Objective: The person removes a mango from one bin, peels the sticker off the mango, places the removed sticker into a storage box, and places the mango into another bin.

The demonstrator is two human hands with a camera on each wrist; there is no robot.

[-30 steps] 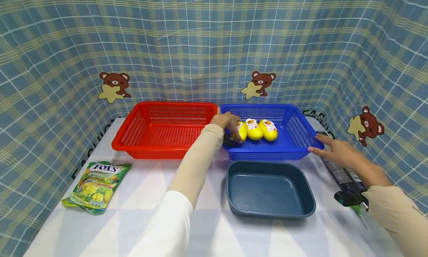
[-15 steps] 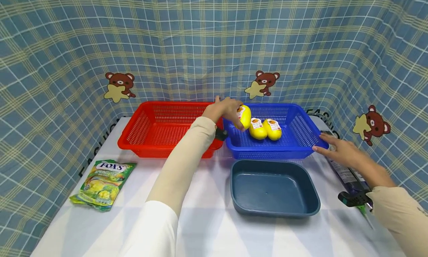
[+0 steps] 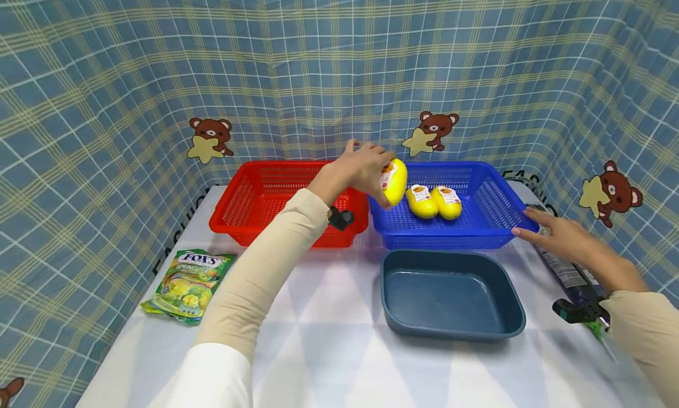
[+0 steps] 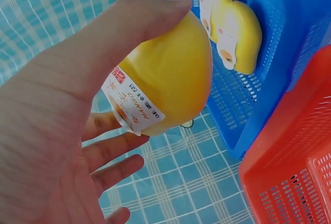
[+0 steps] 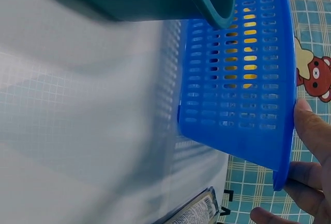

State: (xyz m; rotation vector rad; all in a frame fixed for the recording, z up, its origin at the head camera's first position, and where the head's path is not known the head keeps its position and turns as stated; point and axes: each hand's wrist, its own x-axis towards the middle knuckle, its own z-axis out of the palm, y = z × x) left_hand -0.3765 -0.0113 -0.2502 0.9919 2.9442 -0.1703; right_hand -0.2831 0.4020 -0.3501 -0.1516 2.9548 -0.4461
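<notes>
My left hand (image 3: pixel 361 169) holds a yellow mango (image 4: pixel 173 79) with a white label, raised over the left end of the blue basket (image 3: pixel 440 232). In the left wrist view the thumb lies across its top and the fingers spread below the label. Two more labelled mangoes (image 3: pixel 434 203) lie side by side in the basket. My right hand (image 3: pixel 562 237) grips the basket's front right corner; in the right wrist view the thumb (image 5: pixel 310 125) is on the rim and some fingers pass behind the corner.
Left of the blue basket stands a red basket (image 3: pixel 233 231). A dark blue-grey tub (image 3: pixel 451 305) is in front of the blue basket. A green Fox's candy bag (image 3: pixel 188 284) lies at the left. Purple packaging (image 3: pixel 575 281) lies under the right forearm.
My left hand has lifted one mango out of the row in the blue basket and brought it up above the rim. The right hand stays at the corner. The head view has shifted slightly.
</notes>
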